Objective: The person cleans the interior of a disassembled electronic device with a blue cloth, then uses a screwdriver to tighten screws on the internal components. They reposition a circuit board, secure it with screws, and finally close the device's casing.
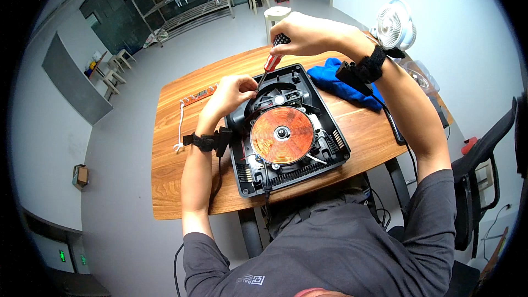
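Observation:
My right hand (305, 34) is closed round the dark dotted grip of a red and white screwdriver (271, 63), held tilted with its shaft pointing down. The screwdriver's tip reaches the far left part of an opened induction cooker (333, 165), a black housing lying on the table. Beside the tip, my left hand (234, 95) has its fingertips pinched together; what they hold, if anything, is too small to make out. A round copper coil (266, 136) sits in the housing's nearer half. Beyond it is a black cooling fan (279, 100) with a pale hub.
The wooden table (181, 187) carries an orange power strip (199, 97) with a white cord at left. A blue cloth (341, 84) lies right of the housing. At the far right stand a white fan (391, 26) and a clear plastic box (421, 76). A black chair (467, 198) is at right.

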### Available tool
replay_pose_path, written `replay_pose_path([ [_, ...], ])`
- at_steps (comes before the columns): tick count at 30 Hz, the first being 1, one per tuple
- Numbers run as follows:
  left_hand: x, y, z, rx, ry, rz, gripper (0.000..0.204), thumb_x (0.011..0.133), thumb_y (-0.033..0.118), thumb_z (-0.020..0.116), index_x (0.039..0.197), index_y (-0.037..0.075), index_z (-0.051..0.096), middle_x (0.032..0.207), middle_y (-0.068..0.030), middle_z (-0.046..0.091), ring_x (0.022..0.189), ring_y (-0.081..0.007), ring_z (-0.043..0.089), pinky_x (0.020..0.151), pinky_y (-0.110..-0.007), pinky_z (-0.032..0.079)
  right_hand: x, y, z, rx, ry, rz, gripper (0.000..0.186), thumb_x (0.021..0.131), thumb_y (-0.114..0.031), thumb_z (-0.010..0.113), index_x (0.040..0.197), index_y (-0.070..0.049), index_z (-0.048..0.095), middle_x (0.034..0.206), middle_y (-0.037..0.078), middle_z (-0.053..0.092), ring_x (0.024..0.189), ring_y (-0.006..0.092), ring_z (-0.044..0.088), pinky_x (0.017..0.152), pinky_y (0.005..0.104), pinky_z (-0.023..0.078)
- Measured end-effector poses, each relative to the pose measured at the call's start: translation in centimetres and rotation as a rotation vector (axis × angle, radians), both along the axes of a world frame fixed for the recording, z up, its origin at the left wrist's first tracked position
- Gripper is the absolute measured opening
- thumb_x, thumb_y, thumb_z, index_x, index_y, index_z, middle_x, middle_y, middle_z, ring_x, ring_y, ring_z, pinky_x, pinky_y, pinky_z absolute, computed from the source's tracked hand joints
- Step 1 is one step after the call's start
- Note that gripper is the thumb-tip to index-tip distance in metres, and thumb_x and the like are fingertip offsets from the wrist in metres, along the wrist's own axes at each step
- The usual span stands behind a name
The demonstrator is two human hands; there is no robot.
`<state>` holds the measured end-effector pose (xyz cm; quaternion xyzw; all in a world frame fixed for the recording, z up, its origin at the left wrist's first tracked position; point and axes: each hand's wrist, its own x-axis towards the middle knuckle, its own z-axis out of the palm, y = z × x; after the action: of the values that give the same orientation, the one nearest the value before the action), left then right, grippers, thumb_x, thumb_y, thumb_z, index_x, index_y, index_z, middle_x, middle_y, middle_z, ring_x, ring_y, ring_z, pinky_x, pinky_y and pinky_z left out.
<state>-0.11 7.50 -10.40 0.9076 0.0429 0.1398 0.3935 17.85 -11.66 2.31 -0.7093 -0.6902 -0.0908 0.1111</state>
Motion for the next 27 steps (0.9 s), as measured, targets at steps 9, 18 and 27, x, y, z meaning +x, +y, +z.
replay_pose_path([
  [9,-0.1,-0.2,0.5,0.032,0.038,-0.014,0.019,0.084,-0.002,0.073,0.103,-0.004,0.070,0.092,-0.0092,0.075,0.088,-0.0147,0.071,0.082,-0.030,0.058,0.2,-0.1,-0.2,-0.006,0.009,-0.019,0.047,0.088,-0.048,0.069,0.102,-0.003,0.074,0.082,0.017,0.074,0.080,0.0320,0.074,0.075,0.0406,0.058],
  [18,-0.1,-0.4,0.6,-0.027,0.061,-0.027,0.019,0.084,-0.003,0.072,0.103,-0.005,0.070,0.093,-0.0082,0.074,0.088,-0.0138,0.071,0.084,-0.030,0.057,0.1,-0.8,0.1,-0.035,0.062,-0.036,0.040,0.095,-0.038,0.067,0.100,0.002,0.072,0.081,0.019,0.071,0.075,0.0296,0.069,0.069,0.0383,0.053],
  [27,0.0,-0.6,0.5,-0.090,0.055,-0.061,0.023,0.082,-0.001,0.075,0.105,-0.003,0.070,0.092,-0.0097,0.075,0.087,-0.0139,0.071,0.082,-0.030,0.058,-0.1,-1.0,0.0,-0.019,0.098,-0.042,0.043,0.091,-0.040,0.072,0.099,0.002,0.071,0.083,0.018,0.071,0.073,0.0277,0.070,0.068,0.0375,0.054],
])
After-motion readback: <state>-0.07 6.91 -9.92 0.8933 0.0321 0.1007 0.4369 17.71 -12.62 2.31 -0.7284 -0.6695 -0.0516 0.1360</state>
